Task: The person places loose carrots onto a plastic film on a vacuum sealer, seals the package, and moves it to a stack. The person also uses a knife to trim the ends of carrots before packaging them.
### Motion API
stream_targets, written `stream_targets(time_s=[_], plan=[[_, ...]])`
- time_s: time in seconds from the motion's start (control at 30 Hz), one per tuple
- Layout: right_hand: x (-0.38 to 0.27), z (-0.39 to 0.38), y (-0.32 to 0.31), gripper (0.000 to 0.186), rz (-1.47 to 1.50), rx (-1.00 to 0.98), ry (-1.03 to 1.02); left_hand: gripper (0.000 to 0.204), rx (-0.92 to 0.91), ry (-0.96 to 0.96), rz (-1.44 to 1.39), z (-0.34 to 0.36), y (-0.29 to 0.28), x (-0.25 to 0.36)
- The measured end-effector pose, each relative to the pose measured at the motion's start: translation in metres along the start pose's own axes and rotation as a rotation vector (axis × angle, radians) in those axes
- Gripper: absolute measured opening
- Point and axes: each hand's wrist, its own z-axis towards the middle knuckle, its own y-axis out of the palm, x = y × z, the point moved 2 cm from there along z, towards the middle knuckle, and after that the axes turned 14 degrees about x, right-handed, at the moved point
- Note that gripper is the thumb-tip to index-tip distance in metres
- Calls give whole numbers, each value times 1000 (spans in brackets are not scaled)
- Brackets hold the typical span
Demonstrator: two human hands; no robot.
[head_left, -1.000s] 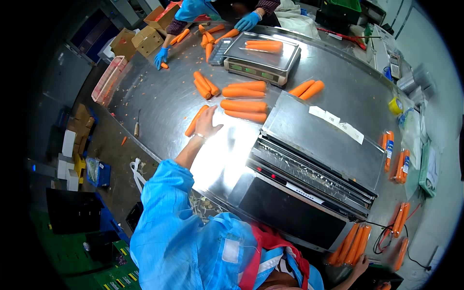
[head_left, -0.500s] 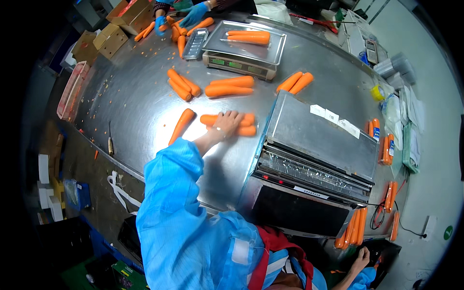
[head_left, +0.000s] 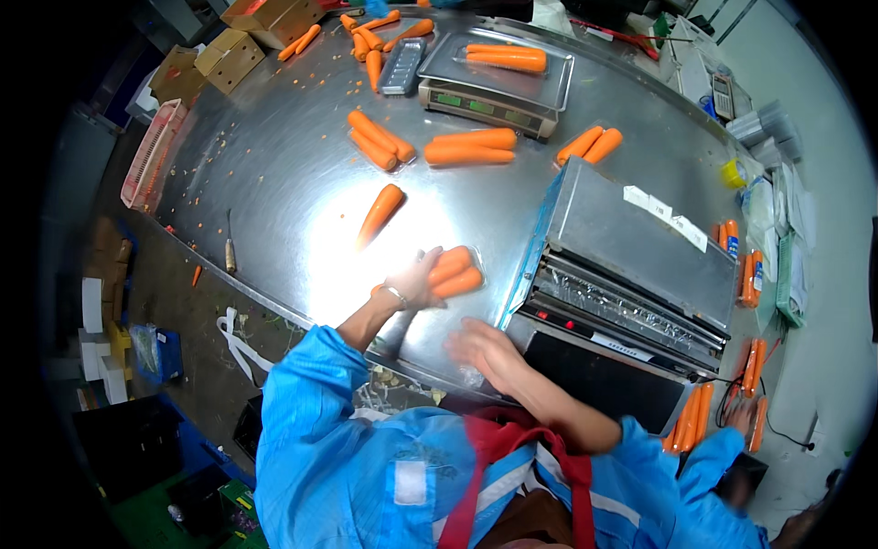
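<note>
My left hand [head_left: 416,280] grips the near-left end of a pack of carrots [head_left: 455,266], held slantwise just over the steel table [head_left: 302,210]. Part of the pack is hidden by the hand. My right hand [head_left: 487,351] reaches in from the right, blurred by motion, its fingers stretched out and nothing visible in them. It is close below the pack, beside the front left corner of the wrapping machine [head_left: 631,247]. A single carrot [head_left: 380,212] lies beyond my left hand. Farther back lie a pack of three carrots [head_left: 377,140] and a pack of two [head_left: 471,146].
A scale [head_left: 489,105] bears another carrot pack [head_left: 506,58]; beside it are an empty clear tray [head_left: 402,66] and loose carrots. Another pack [head_left: 590,144] lies behind the machine. A knife-like tool [head_left: 230,254] lies near the left edge. A co-worker's hand [head_left: 739,417] is by wrapped carrots.
My left hand has drawn the carrot pack nearer and turned it from crosswise to slanting. My right hand has come into view beside the machine. The whole view has shifted.
</note>
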Motion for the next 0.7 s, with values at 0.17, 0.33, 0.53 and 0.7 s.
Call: stream_targets(time_s=[0.17,0.33,0.53,0.7], plan=[[68,137,4,31,55,111,104,104,87,-39,-66,-14,11,-5],[53,102,51,20,68,-59,-4,91,263,-31,-200,-35,9,-23],[-10,41,60,34,174,-60,-321,96,485,316,-228,-9,-91,35],[-106,-13,7,21,501,-94,-572,90,420,628,-146,68,-154,161]])
